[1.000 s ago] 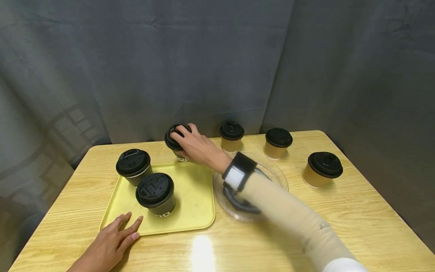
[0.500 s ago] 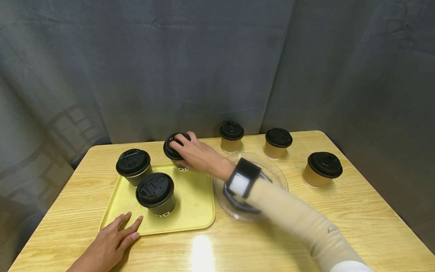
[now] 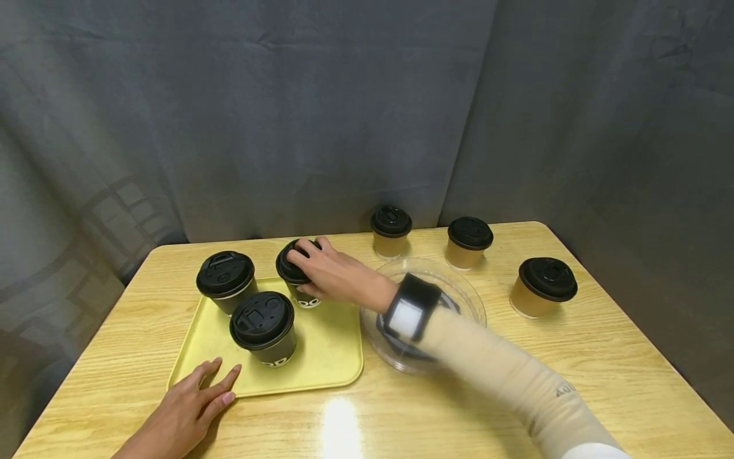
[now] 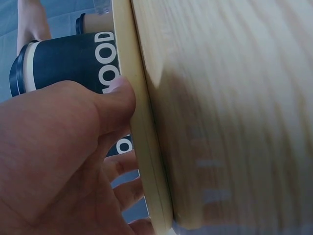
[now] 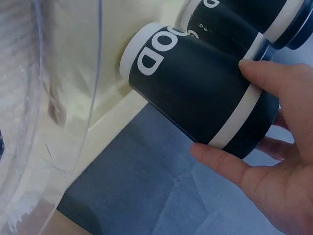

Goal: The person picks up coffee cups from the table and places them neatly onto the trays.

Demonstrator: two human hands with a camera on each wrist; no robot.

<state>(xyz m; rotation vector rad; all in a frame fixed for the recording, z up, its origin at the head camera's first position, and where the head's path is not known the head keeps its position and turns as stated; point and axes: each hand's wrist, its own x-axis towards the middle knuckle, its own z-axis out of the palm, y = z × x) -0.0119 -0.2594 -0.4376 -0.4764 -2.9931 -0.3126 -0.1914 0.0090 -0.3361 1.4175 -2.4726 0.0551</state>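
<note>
Fingers [image 5: 222, 164] of right hand [image 3: 335, 272] grip smooth, tapered dark cup [image 5: 188, 88]; left fingers [image 3: 220, 386] splay on round-cornered tray [image 3: 327, 360].

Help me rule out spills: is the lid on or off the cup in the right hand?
On: the black lid covers the cup, beneath the right hand; whether it's sealed, I cannot tell.

You are wearing a close-fitting beige sleeve [image 3: 482, 354] on your right arm, its fabric bunching into small creases farther down and carrying small dark lettering [image 3: 564, 389] that is showing only in part. Where the sleeve is meeting your wrist, a wide black wristband [image 3: 425, 292] is displaying a pale, squarish patch [image 3: 405, 320], while white cloth [image 3: 596, 452] is peeking in at the lower frame edge. Your left hand [image 3: 186, 408] and right hand [image 3: 334, 274] are both showing bare.
</note>
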